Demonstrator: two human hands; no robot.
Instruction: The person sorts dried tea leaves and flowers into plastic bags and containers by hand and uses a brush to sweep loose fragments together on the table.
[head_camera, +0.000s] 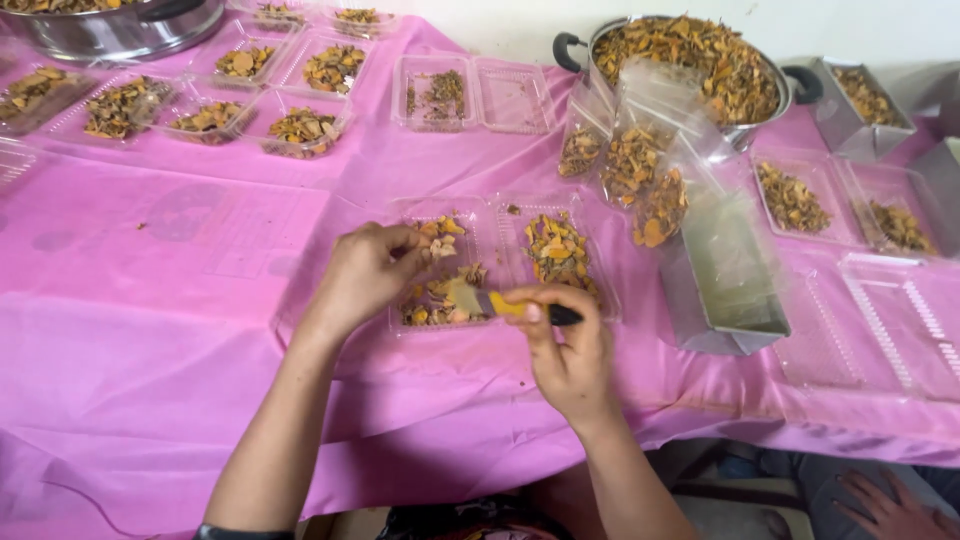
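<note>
While my left hand (365, 275) curls over the near-left part of the open clear clamshell tray (500, 215), its fingers are pinched around a few orange-brown dried slices (441, 238) held just above the left compartment. That compartment lies directly ahead of both my hands, on the pink-covered bench (150, 330), with the tray's long axis running left to right across my front. Moving rightward, a small brush (500, 303) lies almost level over the tray's near edge; its long axis also runs left to right, the pale bristles pointing left toward my left hand and the dark handle end pointing right. My right hand (565, 345) is closed around the yellow middle of that brush, thumb on top, touching the tray's front rim. The two hands are about equally near the left compartment; the right compartment with its own heap of dried slices (560, 250) sits just beyond my right hand's knuckles. Further right stand an open metal box (735, 320) and filled clear bags (635, 165).
</note>
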